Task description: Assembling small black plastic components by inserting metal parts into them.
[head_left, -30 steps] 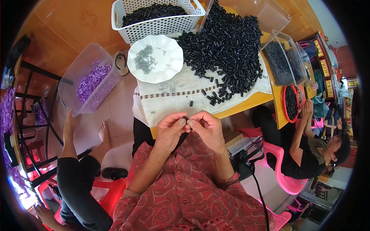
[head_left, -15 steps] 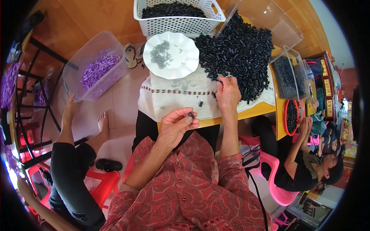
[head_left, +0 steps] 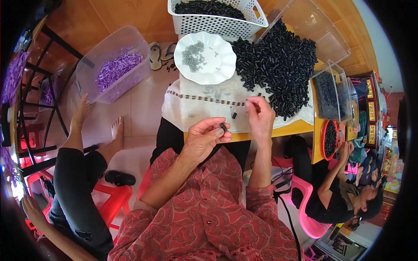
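My left hand [head_left: 205, 140] is over the front edge of the table, pinching a small black cylinder [head_left: 223, 127] between thumb and fingers. My right hand [head_left: 262, 119] hovers over the cloth at the near left of a heap of black cylinders [head_left: 283, 65]. Its thumb and forefinger are pressed together; what lies between them is too small to make out. Beneath, a white cloth [head_left: 176, 106] with a brown dashed stripe covers part of the table. A single black cylinder [head_left: 234, 115] lies on it, near a few clear little tubes [head_left: 214, 92]. More clear tubes rest on a white scalloped plate [head_left: 224, 65].
Behind the plate stands a white perforated basket [head_left: 217, 25] of black pieces. Clear bins [head_left: 335, 93] and a red bowl [head_left: 324, 139] sit at the right. A clear tub [head_left: 130, 85] of purple pieces is at the left. People sit on both sides.
My right hand has come away from the edge of the black heap, back toward me. My left hand keeps its pinch on the black cylinder. The whole view has shifted slightly.
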`<state>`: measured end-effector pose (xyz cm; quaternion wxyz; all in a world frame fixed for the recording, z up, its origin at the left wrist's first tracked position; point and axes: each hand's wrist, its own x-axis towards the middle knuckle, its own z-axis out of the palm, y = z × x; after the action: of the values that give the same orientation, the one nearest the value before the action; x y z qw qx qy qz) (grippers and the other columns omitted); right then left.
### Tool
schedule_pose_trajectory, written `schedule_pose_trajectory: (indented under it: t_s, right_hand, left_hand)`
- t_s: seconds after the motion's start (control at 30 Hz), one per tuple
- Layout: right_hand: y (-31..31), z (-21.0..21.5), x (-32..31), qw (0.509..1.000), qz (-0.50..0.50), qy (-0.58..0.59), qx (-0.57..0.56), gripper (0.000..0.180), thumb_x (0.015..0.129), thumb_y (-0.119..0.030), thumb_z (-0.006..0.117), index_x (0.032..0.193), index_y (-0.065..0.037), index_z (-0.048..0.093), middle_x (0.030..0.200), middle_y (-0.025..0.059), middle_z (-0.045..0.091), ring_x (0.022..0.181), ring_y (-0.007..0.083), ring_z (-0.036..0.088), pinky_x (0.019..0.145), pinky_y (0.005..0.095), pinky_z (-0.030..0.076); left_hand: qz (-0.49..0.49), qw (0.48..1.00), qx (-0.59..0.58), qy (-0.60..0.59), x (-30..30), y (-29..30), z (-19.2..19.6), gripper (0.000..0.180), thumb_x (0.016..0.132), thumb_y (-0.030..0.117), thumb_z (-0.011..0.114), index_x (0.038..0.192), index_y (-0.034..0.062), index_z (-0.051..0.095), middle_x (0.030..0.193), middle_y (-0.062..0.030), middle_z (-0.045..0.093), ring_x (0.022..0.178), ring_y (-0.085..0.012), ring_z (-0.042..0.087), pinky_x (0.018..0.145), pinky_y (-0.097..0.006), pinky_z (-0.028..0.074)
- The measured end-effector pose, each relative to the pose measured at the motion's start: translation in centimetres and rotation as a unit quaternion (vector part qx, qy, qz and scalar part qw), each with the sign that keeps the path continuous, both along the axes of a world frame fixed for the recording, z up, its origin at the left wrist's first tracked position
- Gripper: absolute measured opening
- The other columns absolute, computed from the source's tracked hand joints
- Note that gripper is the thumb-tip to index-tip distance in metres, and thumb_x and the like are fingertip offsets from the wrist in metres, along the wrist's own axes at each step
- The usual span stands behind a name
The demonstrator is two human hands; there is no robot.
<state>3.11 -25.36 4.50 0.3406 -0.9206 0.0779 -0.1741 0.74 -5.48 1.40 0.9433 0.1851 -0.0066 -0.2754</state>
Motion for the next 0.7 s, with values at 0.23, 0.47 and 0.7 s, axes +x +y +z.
schedule_pose_trajectory:
  t_s: [0.23, 0.47, 0.7]
  right_hand:
    - [4.2, 2.6, -3.6, 0.919, 0.039, 0.066, 0.388, 0.012, 0.084, -0.003, 0.069, 0.095, 0.001, 0.064, 0.078, 0.0029, 0.065, 0.066, 0.0075, 0.062, 0.06, 0.0193, 0.047]
    - [5.0, 1.8, -4.5, 0.88, 0.096, 0.037, 0.463, 0.012, 0.082, 0.002, 0.068, 0.093, 0.002, 0.064, 0.081, 0.0067, 0.067, 0.068, 0.0104, 0.064, 0.059, 0.0196, 0.05]
    - [5.8, 1.5, -4.7, 0.864, 0.1, 0.035, 0.493, 0.01, 0.083, 0.005, 0.066, 0.093, 0.003, 0.064, 0.08, 0.0067, 0.067, 0.069, 0.0097, 0.063, 0.062, 0.0204, 0.052]
  left_hand:
    - [0.003, 0.999, -0.034, 0.034, 0.1, 0.1, -1.0, 0.029, 0.091, 0.001, 0.057, 0.12, 0.0041, 0.058, 0.108, -0.013, 0.064, 0.088, -0.0177, 0.064, 0.08, -0.033, 0.054]
    - [0.011, 0.996, -0.062, 0.056, 0.2, 0.0, -1.1, 0.029, 0.091, 0.0, 0.058, 0.12, 0.0031, 0.058, 0.107, -0.0124, 0.064, 0.086, -0.0158, 0.064, 0.083, -0.034, 0.053]
    - [0.021, 0.997, -0.065, 0.046, 0.2, 0.1, -0.8, 0.029, 0.091, 0.001, 0.057, 0.12, 0.0025, 0.058, 0.107, -0.0124, 0.064, 0.086, -0.0157, 0.064, 0.082, -0.033, 0.053]
